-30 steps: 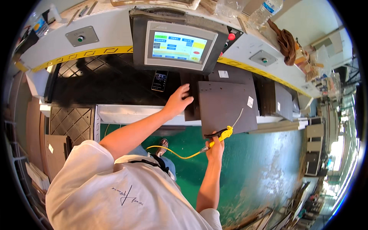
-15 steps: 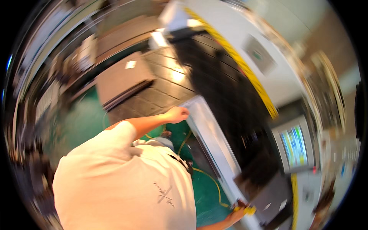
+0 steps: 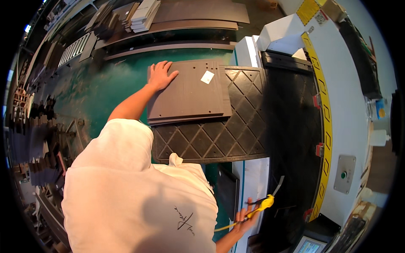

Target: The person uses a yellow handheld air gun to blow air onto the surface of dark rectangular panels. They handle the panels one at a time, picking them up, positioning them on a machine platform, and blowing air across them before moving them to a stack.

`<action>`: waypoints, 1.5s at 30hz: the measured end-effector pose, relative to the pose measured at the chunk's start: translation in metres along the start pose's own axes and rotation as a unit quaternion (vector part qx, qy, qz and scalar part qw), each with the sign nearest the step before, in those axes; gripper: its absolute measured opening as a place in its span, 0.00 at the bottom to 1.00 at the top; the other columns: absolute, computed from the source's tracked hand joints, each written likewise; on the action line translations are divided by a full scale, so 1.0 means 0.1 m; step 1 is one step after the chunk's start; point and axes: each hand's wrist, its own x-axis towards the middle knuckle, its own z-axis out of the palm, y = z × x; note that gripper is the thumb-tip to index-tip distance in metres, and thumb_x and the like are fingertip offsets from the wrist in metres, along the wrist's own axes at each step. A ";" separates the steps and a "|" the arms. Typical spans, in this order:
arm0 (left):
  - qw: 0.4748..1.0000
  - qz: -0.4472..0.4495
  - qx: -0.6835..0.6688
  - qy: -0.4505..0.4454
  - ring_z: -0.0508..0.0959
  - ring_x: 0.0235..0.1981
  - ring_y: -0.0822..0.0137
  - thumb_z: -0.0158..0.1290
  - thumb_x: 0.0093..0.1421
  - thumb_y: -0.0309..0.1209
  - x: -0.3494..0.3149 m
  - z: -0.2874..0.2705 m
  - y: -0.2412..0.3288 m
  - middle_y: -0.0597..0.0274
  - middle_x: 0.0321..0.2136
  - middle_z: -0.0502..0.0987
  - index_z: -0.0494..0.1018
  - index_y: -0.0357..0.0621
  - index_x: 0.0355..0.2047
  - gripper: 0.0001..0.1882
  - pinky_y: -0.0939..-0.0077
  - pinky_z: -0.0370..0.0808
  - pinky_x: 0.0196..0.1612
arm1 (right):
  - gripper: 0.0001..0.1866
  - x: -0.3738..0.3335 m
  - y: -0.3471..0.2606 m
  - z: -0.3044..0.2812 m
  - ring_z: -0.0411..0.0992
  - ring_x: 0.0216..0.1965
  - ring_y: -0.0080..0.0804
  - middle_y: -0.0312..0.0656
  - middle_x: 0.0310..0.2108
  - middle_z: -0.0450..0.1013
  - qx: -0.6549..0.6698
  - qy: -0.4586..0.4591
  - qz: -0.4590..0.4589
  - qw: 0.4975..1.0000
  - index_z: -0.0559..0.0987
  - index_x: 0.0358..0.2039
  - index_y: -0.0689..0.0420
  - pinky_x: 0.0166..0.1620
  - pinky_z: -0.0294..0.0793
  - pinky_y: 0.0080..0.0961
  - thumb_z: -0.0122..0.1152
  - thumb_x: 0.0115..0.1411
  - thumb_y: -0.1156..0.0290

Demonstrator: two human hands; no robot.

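My left hand (image 3: pixel 160 76) lies with fingers spread on the left edge of a stack of brown panels (image 3: pixel 190 95). The top panel has small drilled holes and a white label (image 3: pixel 207 77). The stack rests on a black ribbed mat (image 3: pixel 198 141) with a diamond pattern. Low in the picture, my right hand (image 3: pixel 245 217) holds a yellow air blow gun (image 3: pixel 266 203), its thin nozzle angled up and away. A yellow hose (image 3: pixel 225 228) trails from the gun toward my body.
A white machine with a yellow-and-black striped edge (image 3: pixel 325 139) stands on the right, beside a dark bed (image 3: pixel 291 114). A green button panel (image 3: pixel 344 174) and a screen (image 3: pixel 310 245) are on it. Long boards (image 3: pixel 177 26) lie on racks behind; more board stacks (image 3: pixel 40 147) stand left.
The view has turned, bringing the panel stack to the middle. My left hand has gone from beside the white rail onto the stack. The blow gun is still in my right hand.
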 end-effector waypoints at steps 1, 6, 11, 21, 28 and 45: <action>0.999 0.035 -0.020 0.030 0.61 0.71 0.50 0.54 0.64 0.58 -0.01 0.06 0.03 0.48 0.68 0.65 0.69 0.46 0.67 0.38 0.45 0.53 0.72 | 0.33 0.12 0.03 0.27 0.59 0.13 0.22 0.55 0.66 0.67 0.060 -0.032 0.004 0.998 0.54 0.76 0.43 0.15 0.61 0.17 0.45 0.77 0.49; 0.989 0.072 -0.105 0.079 0.66 0.66 0.50 0.55 0.65 0.51 -0.23 0.02 0.76 0.52 0.63 0.70 0.70 0.44 0.64 0.33 0.46 0.53 0.71 | 0.30 0.59 0.54 1.31 0.60 0.15 0.23 0.57 0.65 0.67 0.161 -0.172 0.164 0.958 0.58 0.74 0.41 0.16 0.59 0.19 0.40 0.77 0.45; 0.971 0.166 -0.157 0.075 0.68 0.64 0.51 0.55 0.66 0.41 -0.31 0.19 1.17 0.53 0.60 0.73 0.73 0.45 0.60 0.25 0.46 0.56 0.70 | 0.22 0.76 0.77 2.23 0.58 0.13 0.19 0.36 0.30 0.72 -0.376 -0.200 0.224 0.877 0.72 0.56 0.53 0.15 0.56 0.18 0.44 0.78 0.48; 0.990 0.030 -0.078 0.112 0.69 0.64 0.54 0.52 0.68 0.45 -0.20 0.10 -0.16 0.58 0.59 0.75 0.75 0.52 0.61 0.24 0.36 0.51 0.72 | 0.21 0.47 0.33 2.14 0.71 0.26 0.20 0.33 0.28 0.73 -0.518 -0.227 0.221 0.794 0.71 0.63 0.56 0.31 0.72 0.20 0.54 0.76 0.58; 0.989 0.054 -0.083 0.110 0.67 0.63 0.52 0.51 0.69 0.44 -0.61 0.25 0.74 0.58 0.57 0.73 0.74 0.51 0.63 0.25 0.35 0.51 0.72 | 0.27 0.57 0.17 1.92 0.71 0.26 0.20 0.33 0.29 0.72 -0.540 -0.310 0.217 0.752 0.67 0.68 0.54 0.27 0.69 0.19 0.57 0.74 0.58; 0.935 0.267 -0.224 0.070 0.68 0.60 0.55 0.55 0.66 0.37 -1.41 0.56 3.61 0.58 0.51 0.73 0.76 0.48 0.57 0.20 0.36 0.49 0.73 | 0.20 0.46 -0.36 1.37 0.70 0.20 0.19 0.33 0.24 0.71 -0.504 -0.045 0.138 0.851 0.71 0.59 0.56 0.25 0.68 0.18 0.52 0.75 0.55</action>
